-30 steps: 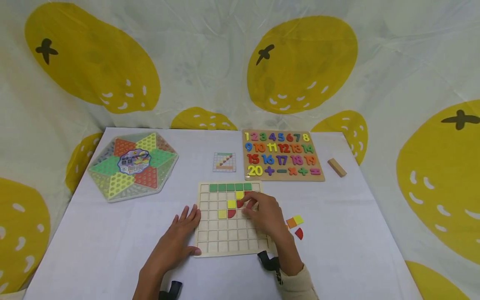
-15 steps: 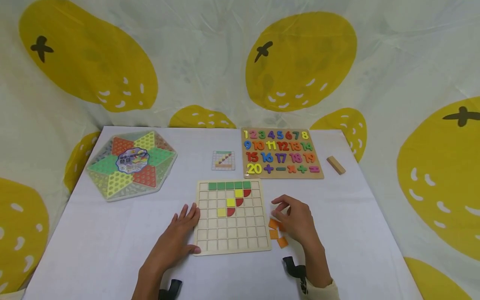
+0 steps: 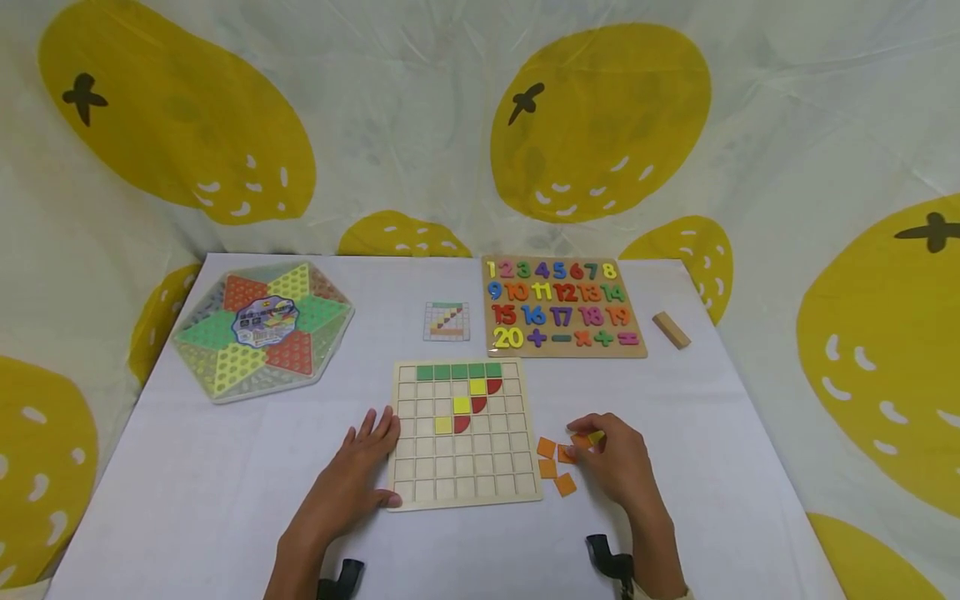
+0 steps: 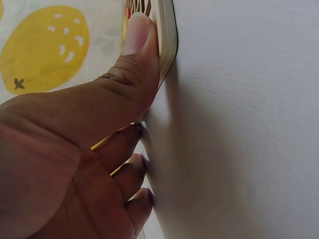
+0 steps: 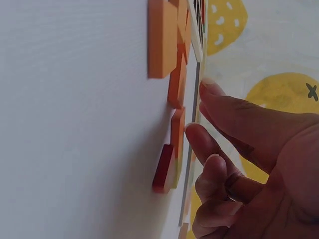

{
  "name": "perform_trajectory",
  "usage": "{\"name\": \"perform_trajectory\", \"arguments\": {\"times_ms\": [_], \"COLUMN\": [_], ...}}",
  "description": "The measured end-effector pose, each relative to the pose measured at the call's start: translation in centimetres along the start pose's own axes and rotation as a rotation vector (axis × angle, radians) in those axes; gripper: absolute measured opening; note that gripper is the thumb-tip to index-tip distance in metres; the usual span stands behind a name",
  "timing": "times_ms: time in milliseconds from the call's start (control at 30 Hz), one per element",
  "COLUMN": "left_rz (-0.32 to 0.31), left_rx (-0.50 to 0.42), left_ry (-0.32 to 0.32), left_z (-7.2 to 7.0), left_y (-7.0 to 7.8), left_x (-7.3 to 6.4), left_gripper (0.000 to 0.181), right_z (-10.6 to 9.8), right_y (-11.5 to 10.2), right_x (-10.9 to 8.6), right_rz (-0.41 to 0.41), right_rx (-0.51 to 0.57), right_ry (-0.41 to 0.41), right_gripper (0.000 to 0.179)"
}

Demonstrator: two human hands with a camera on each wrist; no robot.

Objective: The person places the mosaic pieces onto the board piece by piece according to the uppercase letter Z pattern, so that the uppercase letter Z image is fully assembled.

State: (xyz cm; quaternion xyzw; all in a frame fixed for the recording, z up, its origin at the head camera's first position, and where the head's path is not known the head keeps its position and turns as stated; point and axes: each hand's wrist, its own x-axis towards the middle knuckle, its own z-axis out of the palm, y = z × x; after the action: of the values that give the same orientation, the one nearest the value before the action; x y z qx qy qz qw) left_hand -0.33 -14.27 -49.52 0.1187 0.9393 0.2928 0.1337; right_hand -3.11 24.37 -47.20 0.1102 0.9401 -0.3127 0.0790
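The spread left hand (image 3: pixel 360 471) touches the board's (image 3: pixel 465 468) left edge; the right hand (image 3: pixel 618 462), narrowly parted, seemingly empty, has moved nearer over orange tiles (image 3: pixel 548 469) at right, apparently choosing one.

the head view is evenly and softly lit; side-edge stretching affects the printed backdrop (image 3: pixel 420 125). a faint sheen crosses the hexagonal game board (image 3: pixel 264 333). both wrist views are dimmer. my left hand (image 4: pixel 84 124) casts a broad, soft-edged shadow on the white tabletop (image 4: pixel 249 74). my right hand (image 5: pixel 274 149) appears underexposed, with a diffuse shadow beside the slightly soft red piece (image 5: pixel 163 172).
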Motion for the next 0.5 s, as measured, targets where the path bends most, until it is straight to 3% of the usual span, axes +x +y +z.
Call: {"name": "perform_trajectory", "arguments": {"times_ms": [500], "left_rz": [0.018], "left_rx": [0.003], "left_ry": [-0.004], "left_z": [0.0], "left_y": [-0.2], "left_x": [0.0], "left_gripper": [0.116], "right_z": [-0.6], "right_y": [2.0], "right_x": [0.3], "right_rz": [0.107], "right_rx": [-0.041], "right_ry": [0.041], "right_gripper": [0.039]}}
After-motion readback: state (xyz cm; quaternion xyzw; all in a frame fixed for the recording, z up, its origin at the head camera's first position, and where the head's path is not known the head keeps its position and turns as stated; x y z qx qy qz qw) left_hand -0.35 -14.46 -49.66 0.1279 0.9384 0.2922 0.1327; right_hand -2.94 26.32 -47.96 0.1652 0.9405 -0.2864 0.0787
